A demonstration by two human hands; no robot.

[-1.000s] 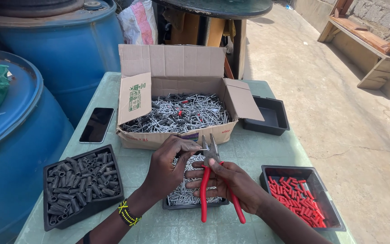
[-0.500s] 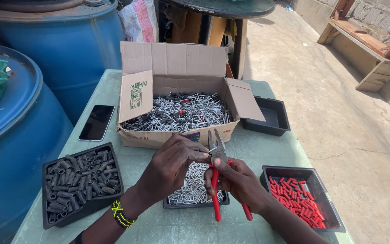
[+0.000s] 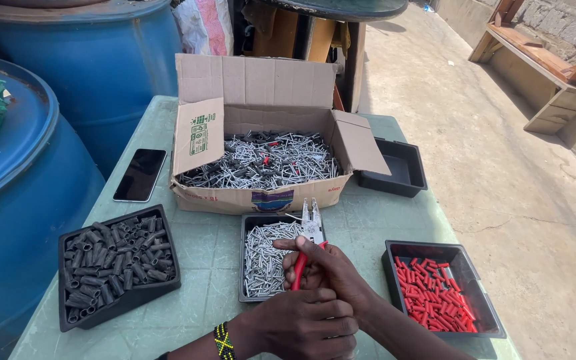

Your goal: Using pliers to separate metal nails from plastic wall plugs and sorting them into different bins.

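Moved: both my hands have dropped lower and closer to me, pliers now upright over the middle tray.
Right hand [image 3: 333, 272]: curled around the red-handled pliers [image 3: 307, 245], jaws pointing up.
Left hand [image 3: 305, 325]: closed into a loose fist just below the right; I cannot tell what it pinches.
Middle tray [image 3: 246, 257]: black, holding silver screws, touching the cardboard box [image 3: 261, 167].
Desk [image 3: 208, 257]: tray of dark plugs [image 3: 118, 263] left, tray of red plugs [image 3: 438, 290] right.
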